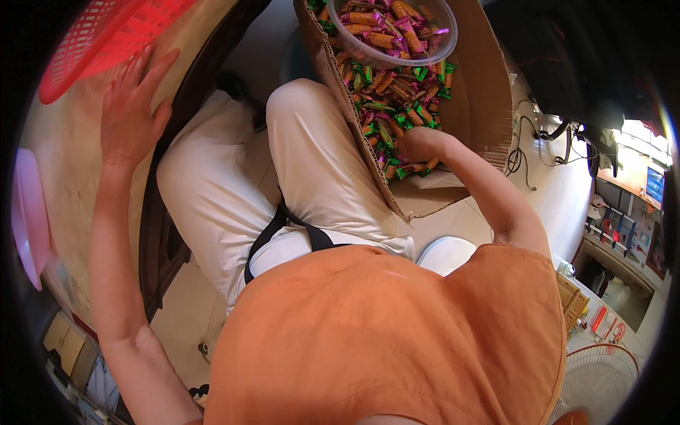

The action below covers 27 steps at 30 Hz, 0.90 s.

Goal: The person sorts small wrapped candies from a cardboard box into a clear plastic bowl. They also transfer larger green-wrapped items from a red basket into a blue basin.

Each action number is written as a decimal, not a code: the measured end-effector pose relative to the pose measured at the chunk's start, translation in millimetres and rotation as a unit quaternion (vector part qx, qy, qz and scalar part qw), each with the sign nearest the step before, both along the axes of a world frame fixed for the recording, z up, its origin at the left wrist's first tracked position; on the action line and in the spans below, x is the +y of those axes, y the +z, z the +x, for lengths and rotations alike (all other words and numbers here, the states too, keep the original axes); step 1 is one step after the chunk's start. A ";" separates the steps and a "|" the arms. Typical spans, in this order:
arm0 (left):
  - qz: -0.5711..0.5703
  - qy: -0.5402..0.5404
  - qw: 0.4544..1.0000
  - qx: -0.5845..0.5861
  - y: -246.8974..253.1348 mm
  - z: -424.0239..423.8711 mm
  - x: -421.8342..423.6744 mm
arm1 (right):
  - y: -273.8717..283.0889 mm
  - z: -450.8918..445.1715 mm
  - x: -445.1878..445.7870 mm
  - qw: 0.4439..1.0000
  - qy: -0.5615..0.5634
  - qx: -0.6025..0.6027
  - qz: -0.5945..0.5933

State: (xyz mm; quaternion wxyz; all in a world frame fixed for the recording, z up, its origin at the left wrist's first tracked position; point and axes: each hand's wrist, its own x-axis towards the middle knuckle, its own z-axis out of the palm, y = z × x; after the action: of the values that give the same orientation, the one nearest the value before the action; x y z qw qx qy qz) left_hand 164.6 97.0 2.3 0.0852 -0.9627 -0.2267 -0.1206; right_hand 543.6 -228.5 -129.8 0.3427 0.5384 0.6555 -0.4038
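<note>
My left hand (130, 109) rests on the wooden tabletop (69, 125) with its fingers spread, holding nothing. Its fingertips are close to a red plastic basket (119, 40). On my other side, my right hand (419, 143) reaches down into a cardboard box (475, 101) among small wrapped candies (390, 87) in green and pink wrappers. Its fingers are hidden, so whether they grip any candy cannot be told. A clear round plastic tub (451, 37), filled with pink-wrapped candies (380, 40), sits on the far end of the heap.
A pink plastic container (29, 218) stands at the table's left side. Black cables (523, 154) lie on the floor right of the box. A fan (600, 377) is behind me at lower right, and a white round object (446, 252) is beside my hip.
</note>
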 end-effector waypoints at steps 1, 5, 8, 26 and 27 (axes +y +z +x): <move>-0.007 0.001 1.000 0.003 0.3 -2.1 0.2 | -1.8 -6.6 1.6 0.996 0.064 -0.003 -0.067; -0.021 0.009 1.000 -0.009 -0.7 -3.2 -0.9 | -31.2 -6.6 -23.9 0.995 0.061 -0.031 -0.076; -0.039 0.028 0.999 -0.001 1.7 -4.3 -2.6 | -48.6 -8.8 -35.4 0.995 0.046 -0.077 -0.040; -0.034 0.048 0.998 0.010 -6.2 -2.9 -1.2 | 182.4 1.5 97.7 0.747 -0.192 0.078 0.632; -0.033 0.038 0.999 0.005 -6.8 -3.6 0.4 | 186.3 0.0 96.5 0.740 -0.197 0.053 0.641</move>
State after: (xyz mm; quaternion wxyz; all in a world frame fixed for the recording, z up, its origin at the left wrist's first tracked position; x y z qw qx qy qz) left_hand 161.0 97.4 -4.5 0.0589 -0.9563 -0.2666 -0.1046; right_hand 543.6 -132.0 56.5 -0.2061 0.7254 0.6563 0.0255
